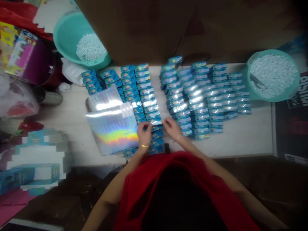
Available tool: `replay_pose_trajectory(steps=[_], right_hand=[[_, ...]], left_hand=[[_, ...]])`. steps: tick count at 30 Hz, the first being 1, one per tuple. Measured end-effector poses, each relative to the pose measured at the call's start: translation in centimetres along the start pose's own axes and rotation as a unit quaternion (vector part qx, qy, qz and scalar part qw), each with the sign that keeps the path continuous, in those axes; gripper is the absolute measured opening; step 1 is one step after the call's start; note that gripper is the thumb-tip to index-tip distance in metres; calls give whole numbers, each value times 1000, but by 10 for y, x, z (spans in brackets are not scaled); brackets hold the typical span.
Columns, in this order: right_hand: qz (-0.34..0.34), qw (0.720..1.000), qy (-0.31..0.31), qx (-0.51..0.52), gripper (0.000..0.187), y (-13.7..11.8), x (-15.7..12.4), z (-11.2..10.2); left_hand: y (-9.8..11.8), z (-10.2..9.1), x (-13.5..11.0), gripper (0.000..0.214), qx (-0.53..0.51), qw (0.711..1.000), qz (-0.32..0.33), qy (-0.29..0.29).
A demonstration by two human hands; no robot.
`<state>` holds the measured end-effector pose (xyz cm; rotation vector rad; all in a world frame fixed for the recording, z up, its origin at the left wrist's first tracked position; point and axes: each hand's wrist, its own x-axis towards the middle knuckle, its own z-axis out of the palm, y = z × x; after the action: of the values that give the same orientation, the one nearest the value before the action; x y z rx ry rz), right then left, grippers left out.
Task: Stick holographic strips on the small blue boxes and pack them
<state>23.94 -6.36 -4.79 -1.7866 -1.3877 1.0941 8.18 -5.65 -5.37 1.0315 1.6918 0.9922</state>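
Note:
My left hand and my right hand are both closed in a pinch. They meet the two ends of a narrow shiny sticker that lies over the end of a small blue box in a column. Just left of my left hand, holographic sticker sheets lie partly on the boxes. Blue boxes stand in columns beyond my left hand, several with a bright strip. To the right of my right hand is a bigger group of blue boxes, most with shiny strips on their ends.
A teal basin with small white pieces stands back left; another teal basin stands right, a dark tool on its white pieces. A large cardboard box walls the back. Flattened cartons are stacked at left beside the white table.

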Motion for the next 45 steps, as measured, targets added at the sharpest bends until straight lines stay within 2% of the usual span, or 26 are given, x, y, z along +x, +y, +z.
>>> replay_pose_trajectory(steps=[3,6,10,14,17,19,21,23,26,29,31,33,34,36,38,39,42,45], right_hand=[[-43,993,3,-110,23,9,15,-6],[-62,978,-11,-200,20,15,24,-5],[-72,961,-21,-266,21,22,28,0],[-73,963,-23,-259,25,31,30,6],[-67,977,-12,-200,22,38,29,11],[-61,987,20,-146,27,41,25,13],[-60,992,53,-102,35,43,18,16],[-65,993,55,-87,38,45,9,19],[-61,991,-5,-119,43,48,2,22],[-44,979,-58,-191,49,45,3,20],[-45,972,-35,-230,50,34,7,17],[-72,968,8,-240,50,13,13,19],[-97,967,17,-237,48,-1,16,23],[-156,960,-12,-233,45,-30,24,41],[-202,946,-64,-244,44,-55,37,69],[-217,939,-87,-253,44,-64,44,86],[-231,921,-142,-278,47,-77,64,129],[-216,915,-170,-296,50,-75,75,150]], left_hand=[[-3,12,4,8,106,991,82,24],[-3,18,5,7,204,974,97,32],[-3,22,5,7,278,955,100,20],[-4,26,7,8,325,941,94,7],[-4,24,8,9,346,933,94,1],[-4,18,8,18,345,932,106,-5],[-6,10,5,29,357,923,140,-38],[-9,3,1,38,397,895,180,-95],[-13,-1,-5,48,458,846,216,-166],[-12,-2,-1,46,461,834,231,-197],[-7,-12,14,40,421,846,247,-212],[1,-32,40,36,364,870,267,-199],[5,-46,57,35,342,881,275,-175],[13,-77,94,34,338,892,282,-103],[16,-105,130,30,387,879,274,-52],[16,-116,146,28,415,868,267,-50],[10,-132,175,25,474,837,250,-109],[2,-133,181,24,497,813,262,-152]])
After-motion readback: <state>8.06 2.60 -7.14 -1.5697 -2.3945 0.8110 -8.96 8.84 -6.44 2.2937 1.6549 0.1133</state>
